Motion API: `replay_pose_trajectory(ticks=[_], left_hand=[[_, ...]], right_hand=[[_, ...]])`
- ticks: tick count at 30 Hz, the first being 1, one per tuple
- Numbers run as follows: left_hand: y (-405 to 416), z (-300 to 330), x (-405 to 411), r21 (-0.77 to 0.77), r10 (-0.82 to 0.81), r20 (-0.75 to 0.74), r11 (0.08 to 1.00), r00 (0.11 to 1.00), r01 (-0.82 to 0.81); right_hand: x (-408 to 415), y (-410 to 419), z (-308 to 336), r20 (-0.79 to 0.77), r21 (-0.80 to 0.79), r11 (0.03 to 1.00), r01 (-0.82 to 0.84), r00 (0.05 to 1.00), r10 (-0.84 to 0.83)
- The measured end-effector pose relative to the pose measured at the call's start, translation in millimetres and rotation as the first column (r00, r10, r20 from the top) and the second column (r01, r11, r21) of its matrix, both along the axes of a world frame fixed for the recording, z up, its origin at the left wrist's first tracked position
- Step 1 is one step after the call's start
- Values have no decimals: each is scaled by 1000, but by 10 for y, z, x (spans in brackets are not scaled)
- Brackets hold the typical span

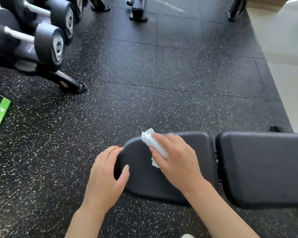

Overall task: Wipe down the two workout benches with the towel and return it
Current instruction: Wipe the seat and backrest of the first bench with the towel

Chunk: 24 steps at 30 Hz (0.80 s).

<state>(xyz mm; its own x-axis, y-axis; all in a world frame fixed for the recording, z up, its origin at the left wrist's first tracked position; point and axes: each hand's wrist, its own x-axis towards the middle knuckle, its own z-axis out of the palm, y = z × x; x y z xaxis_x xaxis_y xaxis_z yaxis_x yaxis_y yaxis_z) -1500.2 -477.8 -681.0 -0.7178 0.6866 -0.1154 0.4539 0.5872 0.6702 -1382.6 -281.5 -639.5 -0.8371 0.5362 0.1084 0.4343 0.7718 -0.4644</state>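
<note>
I am pressing my right hand (176, 158) down on a crumpled white towel (153, 145), my fingers lying over it and seemingly curling round its far side, though my hand is hiding most of the grip. The towel is lying on the black seat pad (144, 177) of the bench, near its far edge. My left hand (107, 176) is resting on the pad's rounded left end, fingers relaxed and spread, holding nothing. The longer back pad (265, 169) is sitting just to the right, across a narrow gap. Dumbbells on a rack (46, 40) are standing well apart on the speckled rubber floor (144, 83).
</note>
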Motion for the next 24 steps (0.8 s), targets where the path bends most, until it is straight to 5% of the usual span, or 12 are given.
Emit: replay_pose_trajectory(ticks=[14,24], left_hand=[[105,-550,-312,111,-39,-112,993,993,51],[-7,-508,-386,113,-14,-45,993,999,19]], right_hand=[[-233,87,-545,-19,307,945,-109,993,120],[42,-685,-646,67,239,885,-400,916,396]])
